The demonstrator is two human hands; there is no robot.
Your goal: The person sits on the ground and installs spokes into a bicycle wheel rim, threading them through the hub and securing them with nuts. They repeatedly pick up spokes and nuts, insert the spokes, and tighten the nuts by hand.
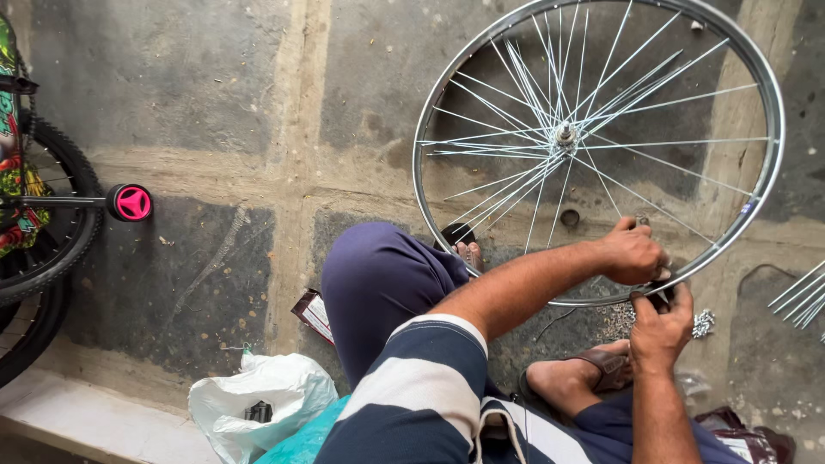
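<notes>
Wheel rim (481, 60) leaned upright so your left hand (632, 253) pinched its lower edge while your right hand (660, 326), just below, gripped a small dark tool (655, 298).

The floor (189, 86) was of grey concrete slabs with pale joints between them. A spoked wheel rim (767, 163) rested on it. A heap of small metal nipples (704, 323) lay by the rim's lower edge, and loose spokes (801, 296) lay at the right. A white plastic bag (266, 395) sat near the lower edge, a small printed packet (314, 314) just above it. A bicycle tyre (69, 232) stood at the left.
</notes>
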